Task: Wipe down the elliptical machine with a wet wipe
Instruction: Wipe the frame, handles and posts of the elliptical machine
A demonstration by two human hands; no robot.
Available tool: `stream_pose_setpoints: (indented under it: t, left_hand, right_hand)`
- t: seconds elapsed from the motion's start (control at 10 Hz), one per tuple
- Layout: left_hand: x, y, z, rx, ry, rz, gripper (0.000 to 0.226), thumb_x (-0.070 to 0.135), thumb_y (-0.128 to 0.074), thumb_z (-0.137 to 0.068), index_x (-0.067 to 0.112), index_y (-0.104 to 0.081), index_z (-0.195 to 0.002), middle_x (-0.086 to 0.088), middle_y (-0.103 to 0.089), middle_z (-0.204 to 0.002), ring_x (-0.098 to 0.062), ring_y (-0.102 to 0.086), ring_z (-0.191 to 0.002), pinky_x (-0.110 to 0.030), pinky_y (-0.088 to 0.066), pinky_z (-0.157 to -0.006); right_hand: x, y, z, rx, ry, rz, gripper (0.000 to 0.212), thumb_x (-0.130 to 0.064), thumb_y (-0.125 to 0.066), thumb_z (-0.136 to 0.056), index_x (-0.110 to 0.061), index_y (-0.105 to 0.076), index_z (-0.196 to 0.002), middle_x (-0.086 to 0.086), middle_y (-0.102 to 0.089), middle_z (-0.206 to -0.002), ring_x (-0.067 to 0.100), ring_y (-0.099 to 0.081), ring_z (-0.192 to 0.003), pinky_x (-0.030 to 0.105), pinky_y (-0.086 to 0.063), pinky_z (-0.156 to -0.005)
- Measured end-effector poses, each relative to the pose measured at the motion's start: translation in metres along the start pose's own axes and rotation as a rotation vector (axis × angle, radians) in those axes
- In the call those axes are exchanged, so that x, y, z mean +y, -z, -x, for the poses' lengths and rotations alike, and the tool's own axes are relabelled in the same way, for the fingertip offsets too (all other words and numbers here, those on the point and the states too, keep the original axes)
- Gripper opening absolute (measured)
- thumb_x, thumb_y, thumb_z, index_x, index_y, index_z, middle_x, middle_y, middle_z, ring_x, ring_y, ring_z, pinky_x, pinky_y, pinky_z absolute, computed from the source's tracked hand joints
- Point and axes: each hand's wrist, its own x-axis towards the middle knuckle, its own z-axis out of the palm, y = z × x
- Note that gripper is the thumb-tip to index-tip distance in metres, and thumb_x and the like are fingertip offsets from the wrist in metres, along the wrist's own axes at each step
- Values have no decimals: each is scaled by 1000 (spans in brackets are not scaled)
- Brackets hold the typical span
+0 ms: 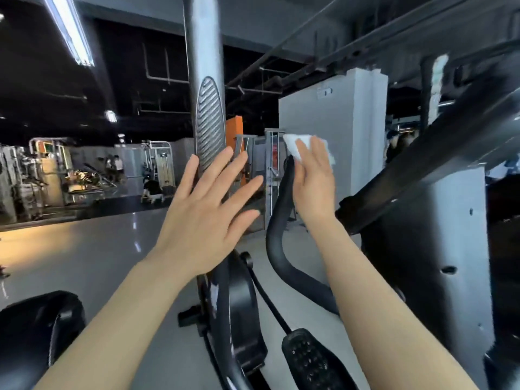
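Elliptical machine (pixel 236 305) parts fill the middle and right of the view, set on a grey gym floor (pixel 84 249). A tall silver upright bar (pixel 204 66) with a ribbed oval grip pad is seen at centre, and a curved black handlebar (pixel 277 220) rises to its right. A black studded pedal (pixel 312 361) lies low in front.

Both bare forearms are stretched forward and upward. The left hand (pixel 208 212) is held flat with its fingers (pixel 239 170) straight and spread, laid against the lower part of the silver bar; nothing is gripped. The right hand (pixel 315 175) is raised beside it, its fingers (pixel 319 147) nearly straight, and a white wet wipe (pixel 292 144) is pressed by them against the top end of the black handlebar. Whether the thumb wraps the handlebar cannot be told.
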Motion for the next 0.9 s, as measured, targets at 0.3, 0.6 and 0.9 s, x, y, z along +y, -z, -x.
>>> stream_pose_setpoints:
  t: [0.3, 0.6, 0.9]
  left_hand:
    - [-6, -21, -5, 74, -15, 46, 53, 48, -25, -103, 22, -48, -143, -6, -33, -156, -28, -10, -150, -51, 4, -121]
    - [-4, -24, -4, 70, 0, 25, 53, 47, -27, -103, 19, -49, -143, -9, -36, -154, -31, -12, -149, -53, 3, -120]
    - [-6, -33, -4, 71, 1, 2, 57, 48, -20, -104, 19, -51, -141, -9, -40, -152, -32, -13, -148, -54, 2, -120]
  right_hand:
    - [19, -43, 101, -125, -101, -76, 51, -23, -35, -97, -19, -34, -148, -1, -25, -157, 7, -21, -140, 23, -18, -113]
    - [1, 8, 40, 82, -69, -143, 42, -9, -42, -101, -10, -43, -143, -13, -38, -145, 3, -34, -132, 2, -20, -103]
    - [8, -50, 66, 138, -162, -174, 57, 1, -48, -97, -17, -26, -147, 8, -31, -154, 19, -31, -142, 7, -13, -112]
